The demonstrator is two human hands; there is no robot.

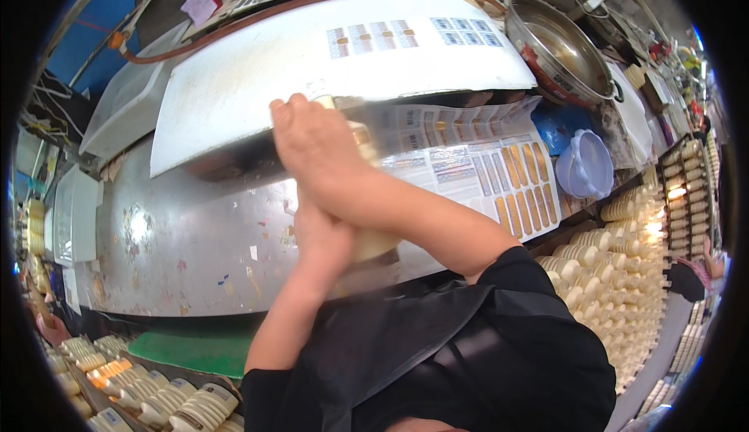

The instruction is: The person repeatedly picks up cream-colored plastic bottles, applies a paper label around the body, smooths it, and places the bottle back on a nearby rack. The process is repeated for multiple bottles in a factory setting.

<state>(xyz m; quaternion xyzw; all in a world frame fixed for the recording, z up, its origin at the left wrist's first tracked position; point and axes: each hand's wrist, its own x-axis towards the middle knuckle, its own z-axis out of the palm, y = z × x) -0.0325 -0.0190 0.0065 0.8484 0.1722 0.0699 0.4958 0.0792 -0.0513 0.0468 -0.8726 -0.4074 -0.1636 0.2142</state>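
A cream-coloured vessel [378, 245], smeared by motion, is held over the near middle of the worktable. A brownish-gold patch shows on its upper part. My right hand [316, 139] is closed at its upper end, the forearm crossing over from the right. Below, my left hand [320, 237] is closed against the vessel's left side, its fingers mostly hidden by my right wrist. The two arms cross, hiding much of the vessel. Just right of my hands lies a printed decal sheet [452, 165] with several gold strips.
A raised white board [234, 73] bears decals [370, 38]. At right stand a metal basin [558, 42] of liquid and a lilac plastic bucket [585, 164]. Rows of cream pieces [605, 284] stand at right and lower left [204, 410]. Another person's hand [53, 329] shows at far left.
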